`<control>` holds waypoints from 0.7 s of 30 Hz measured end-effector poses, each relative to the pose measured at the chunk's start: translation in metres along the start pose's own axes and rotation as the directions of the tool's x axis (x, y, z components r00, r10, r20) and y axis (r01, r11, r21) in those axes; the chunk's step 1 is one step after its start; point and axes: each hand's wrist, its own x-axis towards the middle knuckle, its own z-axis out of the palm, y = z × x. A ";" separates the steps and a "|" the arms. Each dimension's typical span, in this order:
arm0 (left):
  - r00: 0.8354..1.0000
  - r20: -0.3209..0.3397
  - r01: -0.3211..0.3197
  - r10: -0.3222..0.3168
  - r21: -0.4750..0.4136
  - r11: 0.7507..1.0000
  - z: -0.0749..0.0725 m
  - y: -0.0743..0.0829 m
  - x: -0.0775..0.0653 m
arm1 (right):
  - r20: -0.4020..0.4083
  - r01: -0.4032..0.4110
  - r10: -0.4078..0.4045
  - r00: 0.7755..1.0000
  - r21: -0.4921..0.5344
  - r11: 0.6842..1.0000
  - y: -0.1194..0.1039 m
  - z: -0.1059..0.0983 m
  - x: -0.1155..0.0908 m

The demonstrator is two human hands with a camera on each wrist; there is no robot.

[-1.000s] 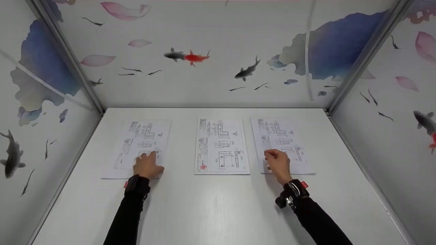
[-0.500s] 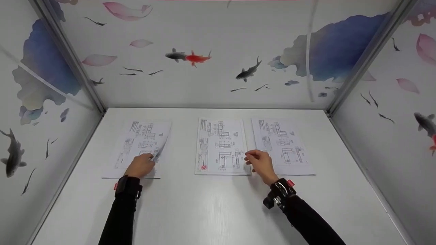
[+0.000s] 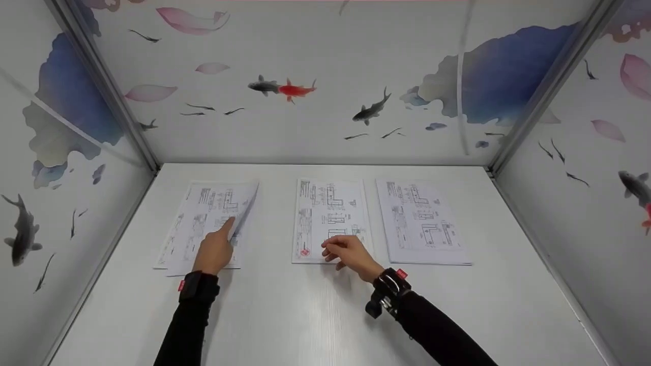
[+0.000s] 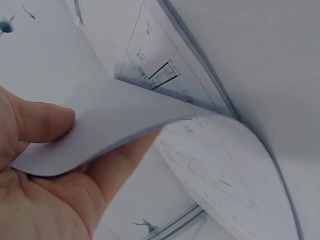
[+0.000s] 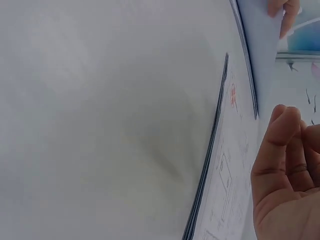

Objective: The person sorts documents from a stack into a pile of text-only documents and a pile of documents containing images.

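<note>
On the left pile of printed drawings (image 3: pixel 164 256), my left hand (image 3: pixel 212 251) pinches the right part of a lifted sheet of paper (image 3: pixel 209 211). In the left wrist view the thumb lies on one face of this bent sheet (image 4: pixel 112 112), fingers behind it; whether it is one sheet or more I cannot tell. My right hand (image 3: pixel 352 255) hovers over the near edge of the middle pile of drawings (image 3: pixel 333 201). Its fingers are loosely bent with nothing between them, as the right wrist view also shows of the right hand (image 5: pixel 285 185).
A third pile of drawings (image 3: pixel 419 218) lies to the right on the white table (image 3: pixel 305 315). The middle pile bears a red stamp (image 3: pixel 304 252). Walls with painted fish enclose the back (image 3: pixel 305 132) and both sides.
My left hand has taken hold of the left pile's top paper, lifted its right edge and shifted it slightly toward me. The right hand has moved left from the right pile to the middle one.
</note>
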 end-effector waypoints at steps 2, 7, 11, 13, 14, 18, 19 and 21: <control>1.000 0.015 -0.013 0.013 -0.012 1.000 0.001 0.001 -0.001 | 0.033 0.011 -0.011 0.999 0.003 1.000 -0.002 0.007 0.001; 0.999 0.005 -0.031 0.031 -0.011 0.999 0.008 -0.003 -0.003 | 0.076 0.006 -0.008 0.997 0.026 1.000 -0.005 0.017 0.001; 0.999 -0.031 -0.027 0.027 0.010 1.000 0.017 -0.003 -0.005 | 0.102 -0.034 0.025 0.994 0.084 0.996 -0.010 0.023 0.002; 0.999 -0.033 -0.022 0.023 0.015 1.000 0.019 -0.002 -0.006 | 0.122 -0.052 0.038 0.992 0.106 0.993 -0.013 0.028 0.004; 0.999 -0.030 -0.023 0.024 0.020 1.000 0.020 -0.001 -0.006 | 0.134 -0.057 0.042 0.990 0.114 0.992 -0.014 0.030 0.006; 0.998 -0.048 -0.047 0.049 0.047 0.998 0.026 0.000 -0.008 | 0.179 -0.102 0.073 0.981 0.160 0.982 -0.018 0.043 0.015; 0.996 -0.064 -0.059 0.062 0.055 0.997 0.028 0.001 -0.008 | 0.186 -0.119 0.085 0.979 0.182 0.976 -0.019 0.047 0.017; 0.991 -0.104 -0.083 0.089 0.066 0.994 0.032 0.004 -0.009 | 0.191 -0.157 0.113 0.975 0.234 0.959 -0.021 0.054 0.022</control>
